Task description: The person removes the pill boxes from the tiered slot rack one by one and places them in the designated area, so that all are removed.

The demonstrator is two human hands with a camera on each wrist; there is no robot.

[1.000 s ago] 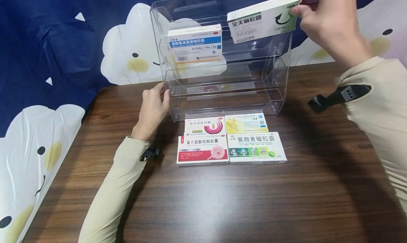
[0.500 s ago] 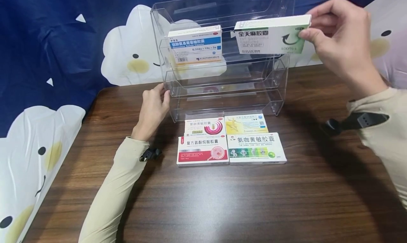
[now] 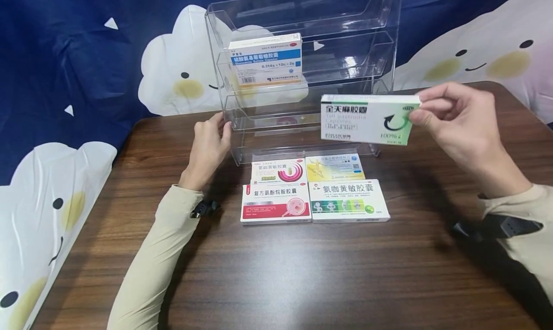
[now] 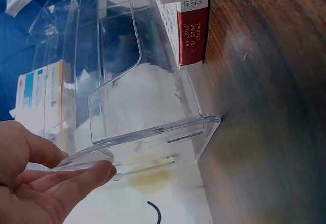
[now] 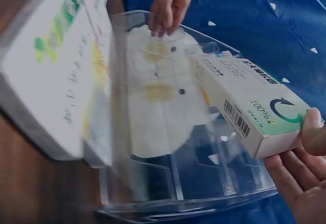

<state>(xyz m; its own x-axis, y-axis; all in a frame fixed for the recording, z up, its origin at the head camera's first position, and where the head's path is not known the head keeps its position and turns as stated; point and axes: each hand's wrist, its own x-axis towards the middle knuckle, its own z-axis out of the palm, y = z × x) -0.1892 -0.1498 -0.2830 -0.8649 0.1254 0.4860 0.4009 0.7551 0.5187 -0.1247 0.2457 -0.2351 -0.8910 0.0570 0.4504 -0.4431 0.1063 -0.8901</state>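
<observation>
My right hand (image 3: 466,123) pinches the right end of a white and green medicine box (image 3: 367,120) between thumb and fingers. The box is in the air before the lower right part of a clear plastic tiered rack (image 3: 345,56). In the right wrist view its barcode side and arrow print show on the medicine box (image 5: 249,102). At the rack's left side, my left hand (image 3: 210,145) holds the edge of the side panel; the left wrist view shows thumb and fingers of the left hand (image 4: 56,178) on either side of it. A blue and white medicine box (image 3: 265,60) stands in an upper tier, on the left.
Several medicine boxes lie in two rows before the rack: a red and white box (image 3: 275,203), a green-striped box (image 3: 350,200), a pink-ringed box (image 3: 278,170) and a yellow box (image 3: 334,168). The brown table (image 3: 276,272) reaches toward me; a blue curtain (image 3: 65,80) hangs behind.
The white and green box has come down and away from the upper right of the rack in my right hand, turning level. My left hand has stayed on the rack's side.
</observation>
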